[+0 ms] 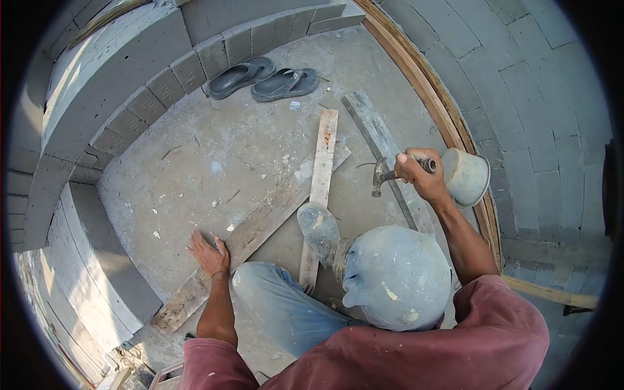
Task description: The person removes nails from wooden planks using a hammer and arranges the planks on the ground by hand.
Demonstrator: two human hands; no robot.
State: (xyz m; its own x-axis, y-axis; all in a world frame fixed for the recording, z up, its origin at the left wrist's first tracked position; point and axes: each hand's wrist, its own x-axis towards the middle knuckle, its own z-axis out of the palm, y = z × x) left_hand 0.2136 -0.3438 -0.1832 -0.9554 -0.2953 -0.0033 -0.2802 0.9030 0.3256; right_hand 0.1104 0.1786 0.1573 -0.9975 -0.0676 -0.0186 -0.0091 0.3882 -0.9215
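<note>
My left hand [209,255] lies with its fingers spread on the edge of a wide worn plank [263,224], palm down. My right hand [424,175] is wrapped around a claw hammer [379,177], raised above the floor with its metal head pointing left. A narrower board [323,162] crosses over the wide plank. On that narrow board rests my right foot in a dusty grey shoe [318,227]. Close to the hammer, a third, grey-stained board [377,140] lies on the floor, partly hidden by my right hand and knee.
A pair of dark sandals [286,84] sits by a row of grey blocks [188,71]. Beyond my right hand stands a pale bucket [465,177]. Long wooden strips [429,84] run along the block wall [520,117]. Small debris dots the concrete floor [175,175].
</note>
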